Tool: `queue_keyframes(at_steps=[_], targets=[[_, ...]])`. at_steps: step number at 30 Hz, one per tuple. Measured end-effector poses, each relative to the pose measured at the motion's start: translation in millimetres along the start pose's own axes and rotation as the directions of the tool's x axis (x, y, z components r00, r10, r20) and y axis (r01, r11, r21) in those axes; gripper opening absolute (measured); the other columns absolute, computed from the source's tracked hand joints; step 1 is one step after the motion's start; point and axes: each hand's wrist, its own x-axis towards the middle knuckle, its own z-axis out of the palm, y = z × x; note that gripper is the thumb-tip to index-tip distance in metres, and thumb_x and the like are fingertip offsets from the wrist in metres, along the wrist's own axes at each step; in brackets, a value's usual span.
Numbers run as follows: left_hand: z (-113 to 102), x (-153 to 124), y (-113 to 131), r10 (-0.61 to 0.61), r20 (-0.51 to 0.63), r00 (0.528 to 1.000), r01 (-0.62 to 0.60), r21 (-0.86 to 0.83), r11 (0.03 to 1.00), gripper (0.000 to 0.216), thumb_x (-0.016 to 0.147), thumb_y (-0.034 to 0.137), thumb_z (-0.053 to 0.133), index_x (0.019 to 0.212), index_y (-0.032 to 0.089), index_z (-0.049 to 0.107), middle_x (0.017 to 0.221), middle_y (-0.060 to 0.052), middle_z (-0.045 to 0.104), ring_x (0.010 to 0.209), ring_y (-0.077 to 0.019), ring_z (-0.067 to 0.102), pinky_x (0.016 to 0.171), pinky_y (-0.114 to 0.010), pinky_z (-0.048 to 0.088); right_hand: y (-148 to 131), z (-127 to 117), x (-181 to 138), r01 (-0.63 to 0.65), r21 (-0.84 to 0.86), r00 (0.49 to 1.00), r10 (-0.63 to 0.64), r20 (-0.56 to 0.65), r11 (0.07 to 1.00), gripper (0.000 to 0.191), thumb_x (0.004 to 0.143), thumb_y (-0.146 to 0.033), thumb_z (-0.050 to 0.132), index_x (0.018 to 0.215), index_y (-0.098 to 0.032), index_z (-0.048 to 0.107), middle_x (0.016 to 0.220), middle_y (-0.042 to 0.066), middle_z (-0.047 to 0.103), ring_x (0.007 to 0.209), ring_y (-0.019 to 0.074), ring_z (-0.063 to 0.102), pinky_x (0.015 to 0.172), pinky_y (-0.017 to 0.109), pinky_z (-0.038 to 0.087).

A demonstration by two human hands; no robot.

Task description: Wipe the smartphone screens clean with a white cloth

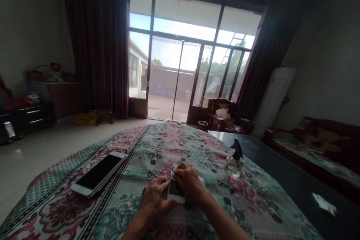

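Note:
A small white phone (176, 193) with a dark screen lies on the flowered tablecloth (152, 150) in front of me. My left hand (154, 197) holds it along its left side, thumb at the near end. Over the phone's upper right part, my right hand (189, 182) is closed with its fingertips on the screen. A bit of white material (172, 176), perhaps a wipe, shows under those fingertips; most of it is hidden. To the left lies a larger white phone (99, 175), screen up and dark. A clear spray bottle (234, 165) with a black trigger head stands to the right.
A dark table (292, 180) adjoins on the right, with a crumpled white piece (324, 204) on it. Beyond are a wooden armchair (222, 114), a wooden sofa (317, 138) and glass doors (174, 78). A low dark cabinet (30, 118) stands far left.

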Motion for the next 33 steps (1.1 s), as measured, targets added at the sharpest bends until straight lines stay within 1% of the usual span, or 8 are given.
queue_keyframes(at_steps=[5, 9, 13, 18, 21, 24, 27, 33], targets=[[-1, 0, 2, 0.002, -0.024, 1.000, -0.002, -0.014, 1.000, 0.032, 0.065, 0.031, 0.070, 0.097, 0.029, 0.071, 0.104, -0.001, 0.064, 0.101, -0.0210, 0.054, 0.088, -0.026, 0.040, 11, 9, 27, -0.025, -0.056, 0.999, 0.024, -0.029, 0.998, 0.024, 0.091, -0.029, 0.050, 0.079, -0.022, 0.070, 0.090, 0.003, 0.062, 0.085, 0.0142, 0.056, 0.077, 0.021, 0.039], [-1, 0, 2, 0.012, -0.046, 0.999, -0.014, -0.042, 0.999, 0.033, 0.063, 0.027, 0.071, 0.096, 0.028, 0.072, 0.103, 0.000, 0.064, 0.100, -0.0205, 0.054, 0.088, -0.025, 0.040, 14, 12, 35, -0.028, -0.064, 0.999, 0.026, -0.040, 0.998, 0.024, 0.091, -0.029, 0.050, 0.080, -0.021, 0.070, 0.089, 0.004, 0.062, 0.084, 0.0149, 0.056, 0.078, 0.023, 0.039], [-1, -1, 2, 0.008, -0.056, 0.998, -0.012, -0.070, 0.997, 0.028, 0.062, 0.027, 0.072, 0.090, 0.028, 0.075, 0.102, 0.000, 0.065, 0.102, -0.0208, 0.053, 0.089, -0.025, 0.040, 10, 7, 22, 0.016, -0.063, 0.999, -0.018, -0.037, 0.998, 0.025, 0.092, -0.028, 0.048, 0.081, -0.022, 0.069, 0.091, 0.003, 0.061, 0.089, 0.0153, 0.055, 0.081, 0.023, 0.038], [0, -1, 1, -0.001, -0.055, 0.998, -0.004, -0.076, 0.997, 0.028, 0.062, 0.026, 0.072, 0.090, 0.030, 0.075, 0.101, 0.002, 0.065, 0.102, -0.0204, 0.054, 0.089, -0.025, 0.040, -1, -5, -10, 0.078, -0.039, 0.997, -0.077, 0.033, 0.996, 0.023, 0.092, -0.026, 0.047, 0.085, -0.024, 0.068, 0.094, 0.002, 0.060, 0.093, 0.0154, 0.054, 0.086, 0.024, 0.037], [2, -1, 0, 0.000, -0.058, 0.998, -0.003, -0.062, 0.998, 0.027, 0.062, 0.027, 0.072, 0.089, 0.031, 0.075, 0.099, 0.002, 0.066, 0.102, -0.0202, 0.054, 0.089, -0.025, 0.041, -9, -11, -28, 0.101, -0.003, 0.991, -0.100, 0.090, 0.995, 0.021, 0.091, -0.024, 0.049, 0.088, -0.026, 0.069, 0.094, 0.001, 0.060, 0.093, 0.0151, 0.053, 0.085, 0.024, 0.037], [3, -1, -1, 0.007, -0.069, 0.998, -0.011, -0.046, 0.999, 0.024, 0.065, 0.029, 0.071, 0.088, 0.030, 0.076, 0.098, 0.001, 0.067, 0.101, -0.0203, 0.055, 0.089, -0.025, 0.041, -13, -14, -39, 0.136, 0.041, 0.985, -0.140, 0.102, 0.990, 0.020, 0.091, -0.025, 0.050, 0.089, -0.026, 0.070, 0.094, 0.001, 0.060, 0.091, 0.0144, 0.053, 0.083, 0.024, 0.037], [2, -1, 0, 0.013, -0.063, 0.998, -0.015, -0.034, 0.999, 0.026, 0.066, 0.028, 0.069, 0.091, 0.031, 0.075, 0.099, 0.002, 0.066, 0.101, -0.0200, 0.055, 0.089, -0.024, 0.041, -11, -13, -36, 0.146, 0.050, 0.985, -0.150, 0.090, 0.988, 0.020, 0.090, -0.025, 0.050, 0.088, -0.025, 0.070, 0.094, 0.001, 0.060, 0.091, 0.0142, 0.053, 0.083, 0.024, 0.037], [-2, -2, 4, 0.011, -0.037, 0.999, -0.012, -0.034, 0.999, 0.025, 0.067, 0.026, 0.067, 0.090, 0.029, 0.074, 0.103, 0.001, 0.066, 0.104, -0.0202, 0.054, 0.090, -0.025, 0.040, 0, -2, -8, 0.084, 0.018, 0.996, -0.084, 0.017, 0.996, 0.021, 0.092, -0.026, 0.049, 0.087, -0.024, 0.070, 0.094, 0.001, 0.061, 0.092, 0.0149, 0.053, 0.084, 0.024, 0.036]])
